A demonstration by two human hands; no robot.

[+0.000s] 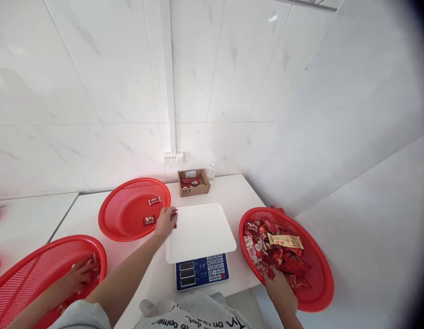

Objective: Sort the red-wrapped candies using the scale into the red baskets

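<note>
My left hand (166,221) is closed on a small red-wrapped candy (175,218). It is held over the left edge of the scale's white tray (201,233), beside the rim of a round red basket (109,228). Two wrapped candies (149,220) lie in that basket. On the right, my right hand (279,290) reaches over the near rim of another red basket (323,288). Its fingers are curled around red-wrapped candy among the pile, and the fingertips are partly hidden. A long gold packet (285,241) lies on top of the pile.
Another person's hand (81,275) is in a third red basket (13,283) at lower left. The scale's blue keypad (202,272) faces me. A cardboard box (194,189) of packets stands by the wall near clear plastic (211,171). A socket (173,157) is above.
</note>
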